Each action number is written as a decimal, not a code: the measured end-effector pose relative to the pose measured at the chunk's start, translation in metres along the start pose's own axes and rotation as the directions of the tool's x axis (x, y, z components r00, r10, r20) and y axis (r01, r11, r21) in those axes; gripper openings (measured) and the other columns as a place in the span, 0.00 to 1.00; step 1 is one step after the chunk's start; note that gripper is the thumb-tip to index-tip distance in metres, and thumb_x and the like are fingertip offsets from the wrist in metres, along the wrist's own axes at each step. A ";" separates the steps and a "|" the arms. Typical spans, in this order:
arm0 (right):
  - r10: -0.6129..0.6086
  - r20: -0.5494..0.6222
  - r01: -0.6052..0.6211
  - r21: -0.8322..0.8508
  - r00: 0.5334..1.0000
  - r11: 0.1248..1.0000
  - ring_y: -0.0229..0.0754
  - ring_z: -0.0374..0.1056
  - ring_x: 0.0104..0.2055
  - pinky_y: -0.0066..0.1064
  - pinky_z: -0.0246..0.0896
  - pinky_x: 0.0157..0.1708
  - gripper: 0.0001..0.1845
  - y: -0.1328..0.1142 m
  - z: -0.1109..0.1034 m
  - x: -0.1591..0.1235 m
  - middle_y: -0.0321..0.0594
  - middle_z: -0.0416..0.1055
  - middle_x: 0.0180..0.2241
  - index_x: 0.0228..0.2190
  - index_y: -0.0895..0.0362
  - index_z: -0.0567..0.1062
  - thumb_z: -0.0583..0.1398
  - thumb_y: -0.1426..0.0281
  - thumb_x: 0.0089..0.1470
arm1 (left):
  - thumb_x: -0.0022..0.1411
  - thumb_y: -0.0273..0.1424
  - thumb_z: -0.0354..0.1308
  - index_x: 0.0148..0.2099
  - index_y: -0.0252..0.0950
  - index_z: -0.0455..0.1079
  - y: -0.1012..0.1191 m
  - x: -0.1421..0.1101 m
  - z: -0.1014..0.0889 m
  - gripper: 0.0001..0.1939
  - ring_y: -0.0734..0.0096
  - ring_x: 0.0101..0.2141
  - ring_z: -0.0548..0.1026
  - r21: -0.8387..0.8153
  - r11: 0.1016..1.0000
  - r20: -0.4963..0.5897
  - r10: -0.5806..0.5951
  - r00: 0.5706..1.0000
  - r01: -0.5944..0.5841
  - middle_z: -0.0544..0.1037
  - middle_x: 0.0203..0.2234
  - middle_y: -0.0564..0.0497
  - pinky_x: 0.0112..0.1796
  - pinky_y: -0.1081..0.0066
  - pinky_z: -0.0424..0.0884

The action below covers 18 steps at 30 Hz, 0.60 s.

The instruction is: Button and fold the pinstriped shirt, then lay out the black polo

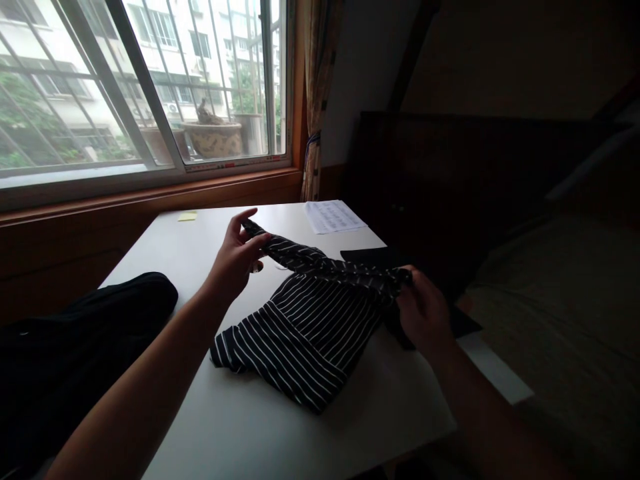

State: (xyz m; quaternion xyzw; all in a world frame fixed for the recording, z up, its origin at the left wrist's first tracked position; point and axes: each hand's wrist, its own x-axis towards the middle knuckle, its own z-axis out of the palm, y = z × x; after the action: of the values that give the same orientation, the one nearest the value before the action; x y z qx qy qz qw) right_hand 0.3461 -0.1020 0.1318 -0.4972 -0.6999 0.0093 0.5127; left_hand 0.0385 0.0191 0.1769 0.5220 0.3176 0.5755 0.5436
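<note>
A black garment with thin white stripes (315,327) lies partly on the white table (240,427), its near part spread out and its far edge raised. My left hand (241,250) grips one end of that bunched edge between thumb and fingers. At the other end, my right hand (423,307) is closed on the cloth. Between the two hands the edge stretches across in a twisted band, lower on the right. The garment's exact kind cannot be made out.
Dark cloth (90,353) covers the table's left side. A flat black item (460,323) lies beneath and beside my right hand. Printed sheets (335,217) and a yellow sticky note (187,217) rest at the far edge. Behind stands a barred window (200,80) with a curtain (315,100).
</note>
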 end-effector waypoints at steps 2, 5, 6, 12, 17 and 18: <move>-0.048 -0.077 0.051 0.041 0.996 0.998 0.43 0.67 0.35 0.36 0.63 0.36 0.08 -0.009 -0.004 0.007 0.40 0.70 0.36 0.36 0.53 0.70 0.52 0.66 0.66 | 0.55 0.26 0.66 0.60 0.44 0.62 0.015 -0.002 0.006 0.32 0.75 0.30 0.76 -0.004 0.999 -0.001 0.050 0.999 -0.050 0.73 0.32 0.56 0.32 0.75 0.75; -0.224 -0.087 0.233 0.108 0.971 0.966 0.46 0.68 0.38 0.40 0.64 0.38 0.08 -0.024 -0.006 0.006 0.42 0.70 0.38 0.42 0.52 0.70 0.52 0.68 0.66 | 0.56 0.25 0.66 0.63 0.46 0.59 0.030 -0.020 0.000 0.36 0.74 0.31 0.76 -0.004 0.996 -0.022 0.093 0.995 -0.093 0.74 0.31 0.56 0.32 0.75 0.75; -0.302 -0.043 0.305 0.126 0.952 0.944 0.47 0.68 0.39 0.41 0.65 0.38 0.09 -0.029 -0.004 0.003 0.43 0.70 0.38 0.44 0.52 0.70 0.52 0.68 0.65 | 0.56 0.25 0.67 0.64 0.47 0.57 0.032 -0.030 -0.006 0.37 0.73 0.31 0.77 0.006 0.996 -0.033 0.092 0.995 -0.092 0.75 0.31 0.56 0.32 0.75 0.75; -0.607 0.371 0.581 0.195 0.703 0.791 0.43 0.66 0.34 0.38 0.64 0.35 0.10 -0.043 0.031 -0.051 0.42 0.73 0.33 0.44 0.58 0.70 0.50 0.73 0.65 | 0.54 0.31 0.70 0.67 0.49 0.54 0.003 -0.096 -0.069 0.42 0.65 0.37 0.79 0.136 0.988 -0.132 -0.054 0.990 0.072 0.79 0.37 0.52 0.37 0.69 0.77; -0.528 0.648 0.568 0.174 0.549 0.805 0.41 0.60 0.30 0.35 0.53 0.29 0.07 -0.031 0.065 -0.096 0.38 0.69 0.28 0.35 0.56 0.70 0.52 0.74 0.64 | 0.55 0.38 0.69 0.69 0.48 0.49 -0.046 -0.137 -0.115 0.45 0.57 0.37 0.79 0.320 0.874 -0.073 -0.362 0.929 0.366 0.79 0.36 0.50 0.38 0.60 0.77; -0.495 0.691 0.567 0.148 0.527 0.811 0.41 0.59 0.30 0.35 0.52 0.29 0.07 -0.029 0.069 -0.100 0.38 0.68 0.28 0.34 0.56 0.70 0.53 0.73 0.63 | 0.54 0.40 0.68 0.68 0.49 0.50 -0.054 -0.142 -0.121 0.45 0.57 0.35 0.79 0.375 0.842 -0.059 -0.395 0.917 0.387 0.79 0.35 0.51 0.36 0.59 0.77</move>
State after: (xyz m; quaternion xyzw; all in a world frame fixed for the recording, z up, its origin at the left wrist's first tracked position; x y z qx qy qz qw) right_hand 0.2743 -0.1533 0.0431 -0.2416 -0.9568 0.0077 0.1614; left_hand -0.0795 -0.0815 0.0595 0.5471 0.5167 0.3749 0.5414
